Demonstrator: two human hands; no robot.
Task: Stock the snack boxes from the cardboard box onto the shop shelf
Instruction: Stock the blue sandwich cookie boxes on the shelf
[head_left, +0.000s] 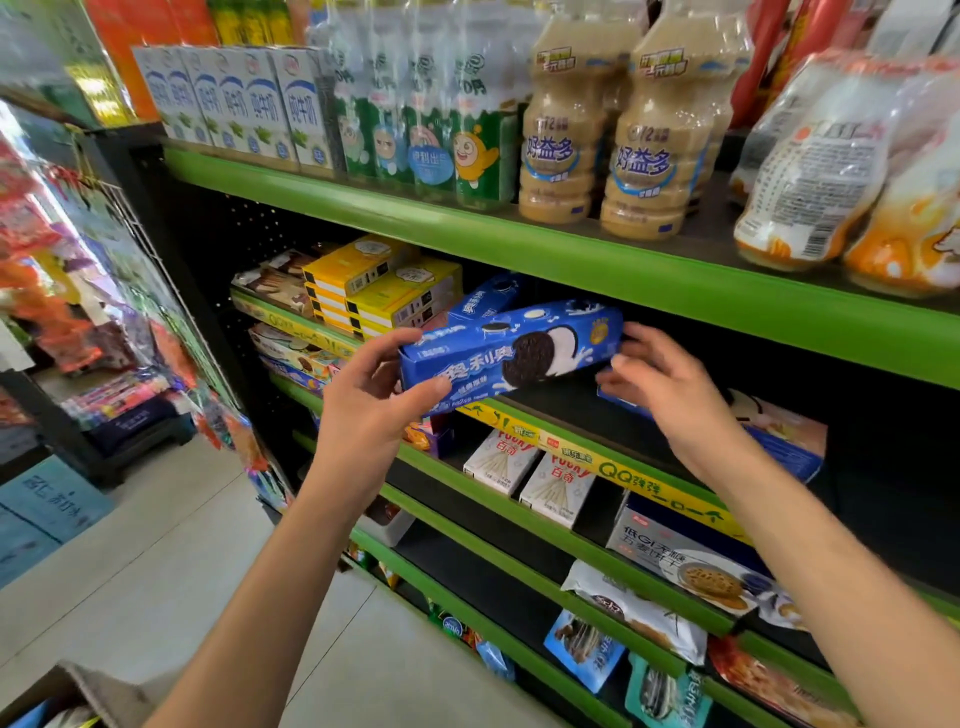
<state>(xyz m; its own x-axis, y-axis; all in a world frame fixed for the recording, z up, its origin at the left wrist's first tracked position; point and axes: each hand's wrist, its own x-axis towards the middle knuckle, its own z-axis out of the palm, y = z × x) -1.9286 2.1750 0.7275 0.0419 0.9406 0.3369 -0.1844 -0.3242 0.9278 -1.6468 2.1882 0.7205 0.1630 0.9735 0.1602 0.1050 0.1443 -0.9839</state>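
A long blue cookie box (511, 348) hangs level in front of the second shelf (597, 457). My left hand (376, 400) grips its left end, thumb on the front and fingers behind. My right hand (670, 387) holds its right end with curled fingers. Another blue cookie box (485, 299) stands tilted on the shelf just behind it. A corner of the cardboard box (78, 686) shows at the bottom left on the floor.
Yellow boxes (384, 291) are stacked on the shelf to the left. Drink bottles (566, 130) and milk cartons (234, 98) fill the shelf above. White stick-biscuit boxes (530, 470) and snack packs (639, 608) sit on lower shelves. A rack of hanging bags (78, 291) stands at the left.
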